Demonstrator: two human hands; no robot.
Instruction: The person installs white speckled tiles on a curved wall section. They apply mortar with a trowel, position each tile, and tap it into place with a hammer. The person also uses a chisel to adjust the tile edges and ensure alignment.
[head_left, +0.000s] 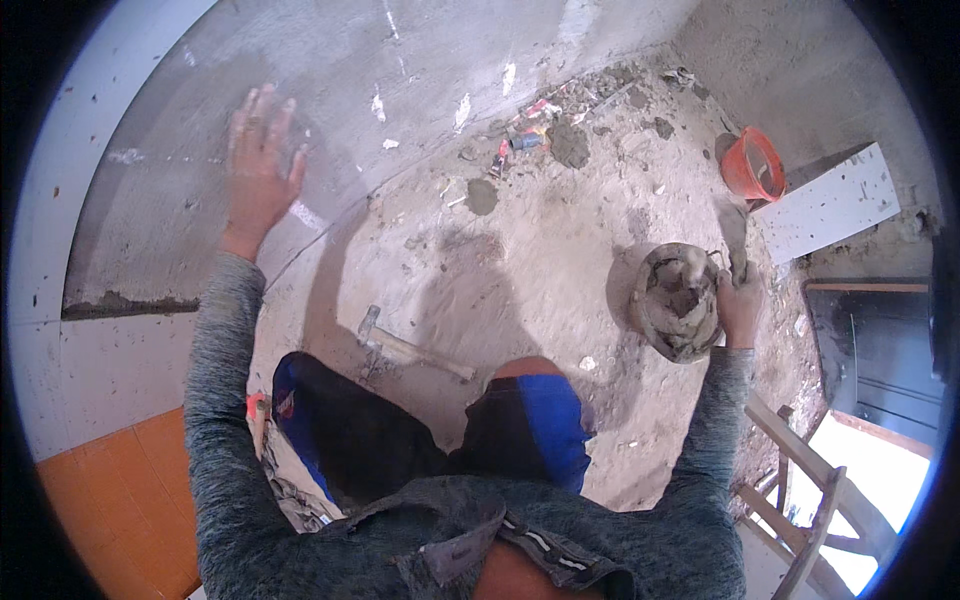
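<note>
My left hand (262, 165) lies flat with its fingers outstretched against the grey plastered wall (340, 95). On the right, my right hand (740, 305) is closed at the rim of a mortar-caked bowl (655, 320). A narrow grey blade, seemingly a trowel (735, 232), sticks out beyond the fingers; its handle is mostly hidden by the hand. Inside the bowl is wet grey mortar (683, 303). In front of my knees, a hammer (415, 352) with a wooden handle rests on the floor.
An orange bucket (752, 167) stands at the far right beside a leaning white board (830, 207). Debris and a grey pipe piece (526, 141) lie along the wall's foot. A wooden frame (805, 500) stands near right. White and orange tiles (130, 490) cover the left wall.
</note>
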